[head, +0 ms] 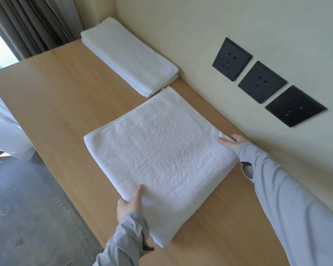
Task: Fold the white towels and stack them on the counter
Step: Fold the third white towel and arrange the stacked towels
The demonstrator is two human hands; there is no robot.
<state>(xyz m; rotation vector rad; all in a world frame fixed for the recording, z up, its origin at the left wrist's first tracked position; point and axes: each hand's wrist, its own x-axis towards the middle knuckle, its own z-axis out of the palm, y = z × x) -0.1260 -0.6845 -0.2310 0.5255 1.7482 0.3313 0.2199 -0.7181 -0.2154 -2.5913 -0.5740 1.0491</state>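
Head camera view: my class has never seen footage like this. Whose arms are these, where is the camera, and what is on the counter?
No machine here: a person wears the camera on their head, so you see what they see. The left hand and right hand each pinch an edge of the near towel, lying flat on the wooden counter. Beyond it sits a stack of folded towels by the wall, which carries three black sockets.

Hotel-like room: curtains (37, 22), wooden counter (65, 89), stacked white towels (131, 56).
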